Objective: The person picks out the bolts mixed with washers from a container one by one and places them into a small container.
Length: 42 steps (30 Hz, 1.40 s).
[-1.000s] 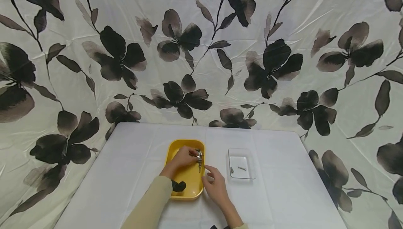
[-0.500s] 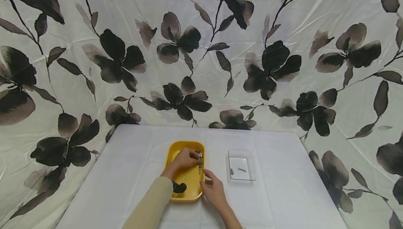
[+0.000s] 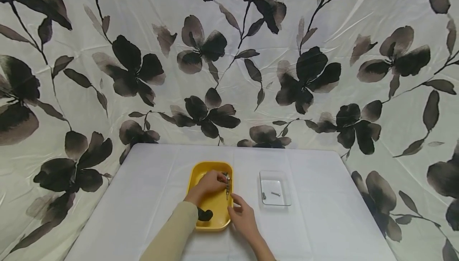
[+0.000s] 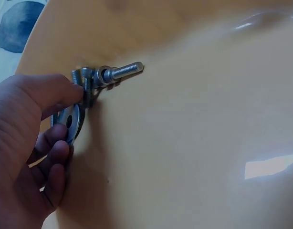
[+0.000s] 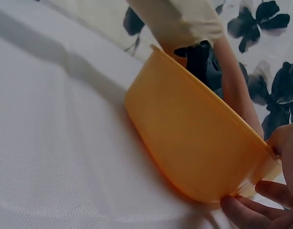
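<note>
My left hand [image 3: 211,182] reaches into the yellow tray [image 3: 214,224], its fingers bent among metal hardware near the far right corner. In the left wrist view a flat washer [image 4: 76,126] stands tilted between my fingers [image 4: 55,135]. One fingertip is right at an upright bolt [image 4: 87,83]; whether anything is pinched cannot be told. A longer bolt [image 4: 130,70] with thick rings around it points away from the pile. At the tray's right side, my right hand [image 3: 242,215] grips the wall, thumb near the rim and fingers below it in the right wrist view.
Right of the tray stands a clear plastic box [image 3: 275,204] with a small screw [image 3: 275,193] and another small metal piece [image 3: 264,195] inside. A white cloth covers the table [image 3: 322,221]. A floral curtain [image 3: 251,93] hangs behind its far edge.
My right hand has shifted slightly down and left along the tray's side, then stays put. The left hand keeps its place at the hardware with small finger movements.
</note>
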### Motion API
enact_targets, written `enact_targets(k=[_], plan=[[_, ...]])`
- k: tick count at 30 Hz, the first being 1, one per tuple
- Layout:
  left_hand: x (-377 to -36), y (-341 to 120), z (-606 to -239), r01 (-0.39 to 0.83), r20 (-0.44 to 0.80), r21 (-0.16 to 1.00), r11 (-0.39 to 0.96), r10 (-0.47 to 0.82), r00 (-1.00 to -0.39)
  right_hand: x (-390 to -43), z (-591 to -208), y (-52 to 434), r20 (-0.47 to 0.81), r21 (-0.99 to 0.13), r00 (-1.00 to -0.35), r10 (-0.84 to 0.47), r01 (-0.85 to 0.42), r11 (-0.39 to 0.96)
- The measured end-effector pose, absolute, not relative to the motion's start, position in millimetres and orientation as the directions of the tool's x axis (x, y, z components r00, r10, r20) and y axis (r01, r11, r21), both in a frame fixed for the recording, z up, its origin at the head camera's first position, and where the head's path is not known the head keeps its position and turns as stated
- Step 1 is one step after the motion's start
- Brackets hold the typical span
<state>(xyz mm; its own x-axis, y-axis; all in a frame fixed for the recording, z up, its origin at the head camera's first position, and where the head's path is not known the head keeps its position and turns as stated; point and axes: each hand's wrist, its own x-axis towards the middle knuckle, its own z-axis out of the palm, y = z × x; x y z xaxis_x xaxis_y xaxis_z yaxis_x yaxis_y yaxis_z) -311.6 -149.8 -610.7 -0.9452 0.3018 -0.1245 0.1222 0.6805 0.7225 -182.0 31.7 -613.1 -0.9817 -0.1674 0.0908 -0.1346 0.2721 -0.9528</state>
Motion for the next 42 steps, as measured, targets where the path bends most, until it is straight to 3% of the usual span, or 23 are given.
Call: enact_targets(k=[20, 42], plan=[[-310, -151, -615, 0.2, -0.084, 0.618, 0.76, 0.317, -0.945, -179, -617, 30, 0.068, -0.966, -0.981, -0.181, -0.111, 0.235], [-304, -153, -594, 0.141, -0.14, 0.564, 0.814, 0.262, -0.955, -180, -617, 35, 0.046, -0.972, -0.981, -0.19, -0.088, 0.218]])
